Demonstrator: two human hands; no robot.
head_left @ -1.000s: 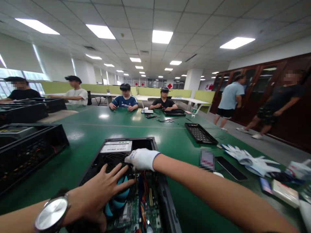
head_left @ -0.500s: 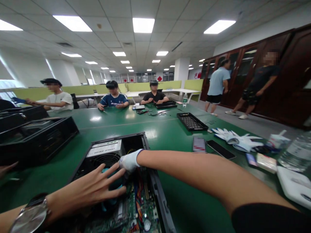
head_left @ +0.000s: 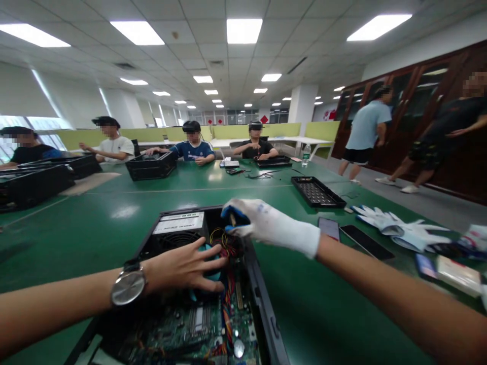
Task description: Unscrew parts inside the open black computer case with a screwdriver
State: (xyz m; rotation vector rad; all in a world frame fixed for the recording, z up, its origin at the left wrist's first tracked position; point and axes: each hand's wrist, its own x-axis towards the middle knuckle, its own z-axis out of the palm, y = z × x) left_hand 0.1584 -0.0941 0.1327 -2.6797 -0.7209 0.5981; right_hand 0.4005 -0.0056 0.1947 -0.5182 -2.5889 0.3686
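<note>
An opened computer case (head_left: pixel 268 309) lies before me with its insides showing. My left hand (head_left: pixel 190 266), bare and wearing a wristwatch (head_left: pixel 128 287), spreads its fingers over a teal-blue fan (head_left: pixel 213 275). Above the case's far right corner is my right hand (head_left: pixel 262 223) in a white and blue glove. Its fingers curl around a small tan thing, too little shown to name. Below that glove are thin coloured wires (head_left: pixel 225 243). The power supply (head_left: pixel 178 224) sits at the far left of the case, and the green motherboard (head_left: pixel 178 324) is nearest me.
To the right lie two phones (head_left: pixel 367 242) (head_left: pixel 329 228), white gloves (head_left: pixel 399 228) and a small box (head_left: pixel 458 275). A black perforated panel (head_left: pixel 317 192) rests farther back. Other people sit across the green table (head_left: pixel 129 215) with computer cases (head_left: pixel 151 165); two people stand at right.
My right hand has come up out of the case, now with a small thing in its fingers. My left hand stays spread over the fan. The view has swung left.
</note>
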